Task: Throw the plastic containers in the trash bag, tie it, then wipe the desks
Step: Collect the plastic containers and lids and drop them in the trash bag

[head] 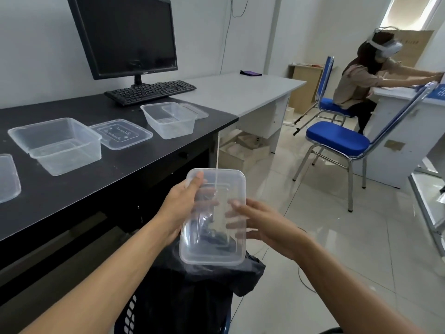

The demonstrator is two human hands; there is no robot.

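I hold a clear plastic container (pixel 216 247) with both hands above the black trash bag (pixel 204 283), which lines a dark basket below. My left hand (pixel 183 201) grips its left side, thumb on the top rim. My right hand (pixel 260 225) holds its right side with fingers behind the plastic. On the black desk (pixel 96 184) lie a large clear container (pixel 60 145), a flat lid (pixel 121 133), another container (pixel 169 121) with a smaller one nested inside, and a lid edge (pixel 7 179) at far left.
A monitor (pixel 125 34) and keyboard (pixel 150 91) stand at the back of the black desk. A grey desk (pixel 243 92) adjoins it on the right, with a dark cloth (pixel 250 73) on it. Two blue chairs (pixel 337 138) stand on the tiled floor; a person sits on the far one.
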